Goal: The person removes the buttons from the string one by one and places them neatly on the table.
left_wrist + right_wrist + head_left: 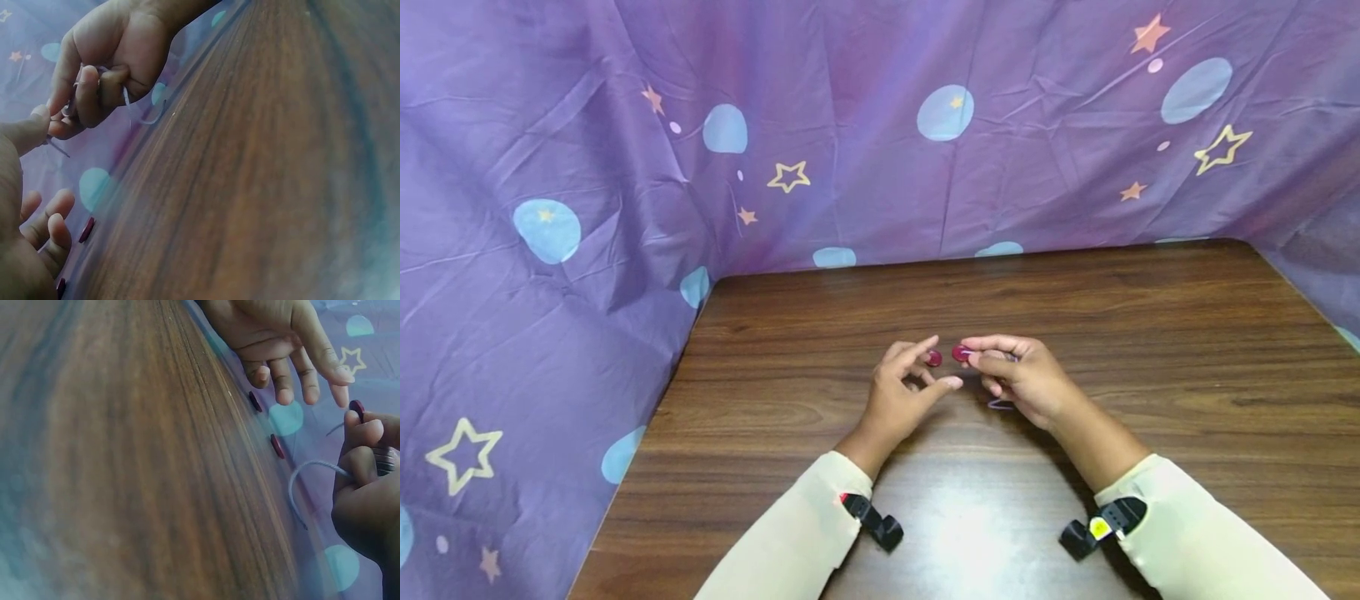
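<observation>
My right hand pinches a dark red disc between thumb and forefinger, and the tip of a pale purple cord pokes out past it. A loop of this cord hangs below the curled fingers. In the right wrist view, a dark, ridged stack shows inside that hand. Just across from the pinched disc is my left hand, its thumb and fingers spread, with nothing between them. Beside its fingers in the head view is another red disc.
Two dark red discs lie on the wooden table in the right wrist view. A purple cloth with stars and blue spots hangs behind and to the left. Black camera straps circle both sleeves.
</observation>
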`<state>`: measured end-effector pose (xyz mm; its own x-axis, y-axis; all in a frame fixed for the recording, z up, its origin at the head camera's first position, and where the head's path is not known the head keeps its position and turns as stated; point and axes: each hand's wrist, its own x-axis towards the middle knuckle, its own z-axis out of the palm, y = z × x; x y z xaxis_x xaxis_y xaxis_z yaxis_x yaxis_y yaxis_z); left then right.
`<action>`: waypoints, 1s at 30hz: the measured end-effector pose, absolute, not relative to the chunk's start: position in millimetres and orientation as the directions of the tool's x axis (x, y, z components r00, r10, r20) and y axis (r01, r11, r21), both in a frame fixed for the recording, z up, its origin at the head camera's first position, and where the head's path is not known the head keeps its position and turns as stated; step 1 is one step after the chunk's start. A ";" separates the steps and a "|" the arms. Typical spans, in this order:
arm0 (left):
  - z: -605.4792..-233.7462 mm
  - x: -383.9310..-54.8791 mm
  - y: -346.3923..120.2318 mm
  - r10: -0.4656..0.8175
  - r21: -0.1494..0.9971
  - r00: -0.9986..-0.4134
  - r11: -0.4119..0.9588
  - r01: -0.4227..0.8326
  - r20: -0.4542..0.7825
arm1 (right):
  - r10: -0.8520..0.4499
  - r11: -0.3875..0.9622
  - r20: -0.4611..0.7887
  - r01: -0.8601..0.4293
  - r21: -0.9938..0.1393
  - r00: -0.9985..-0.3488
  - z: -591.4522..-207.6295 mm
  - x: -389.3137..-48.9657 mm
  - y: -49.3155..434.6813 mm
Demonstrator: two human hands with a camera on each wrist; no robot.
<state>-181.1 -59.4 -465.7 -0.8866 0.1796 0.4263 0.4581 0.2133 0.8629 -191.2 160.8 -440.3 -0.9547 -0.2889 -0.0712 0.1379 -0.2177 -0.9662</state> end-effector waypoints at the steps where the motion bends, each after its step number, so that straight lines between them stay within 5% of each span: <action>1: -466.0 -181.3 -59.3 0.183 0.862 -0.885 0.213 0.460 0.427 | -0.288 -0.204 -0.069 0.132 -0.970 -0.955 -440.5 -191.1 160.2; 30: -467.4 -177.6 -56.9 0.188 0.870 -0.889 0.201 0.450 0.417 | -0.284 -0.017 -0.063 0.071 -0.997 -0.957 -438.6 -185.9 154.1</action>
